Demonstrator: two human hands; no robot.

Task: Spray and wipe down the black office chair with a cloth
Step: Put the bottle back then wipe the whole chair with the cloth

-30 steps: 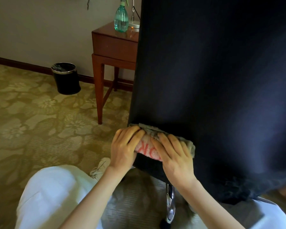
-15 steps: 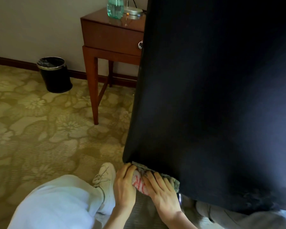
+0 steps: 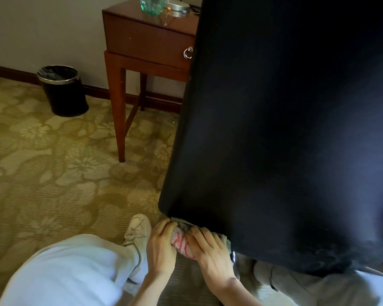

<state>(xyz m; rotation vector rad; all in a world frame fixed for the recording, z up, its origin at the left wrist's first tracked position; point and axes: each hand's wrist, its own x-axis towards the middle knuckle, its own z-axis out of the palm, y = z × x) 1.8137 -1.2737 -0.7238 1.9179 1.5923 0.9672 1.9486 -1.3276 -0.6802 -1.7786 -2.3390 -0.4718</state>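
Presently wiping: left hand (image 3: 161, 241) and right hand (image 3: 210, 250), fingers (image 3: 164, 224) curled round the cloth (image 3: 181, 237), press it to the lower back edge of the black office chair (image 3: 285, 140); next likely calls for a sideways pass

Honestly not much to read here. The only printing is some red lettering on a pale patch of the crumpled grey cloth (image 3: 182, 240), held by the left hand (image 3: 161, 245) and right hand (image 3: 211, 251) at the bottom corner of the black fabric chair back (image 3: 285, 140). The fingers (image 3: 200, 234) and folds cover most of it. Only a few red strokes show, and I can't make out a word.
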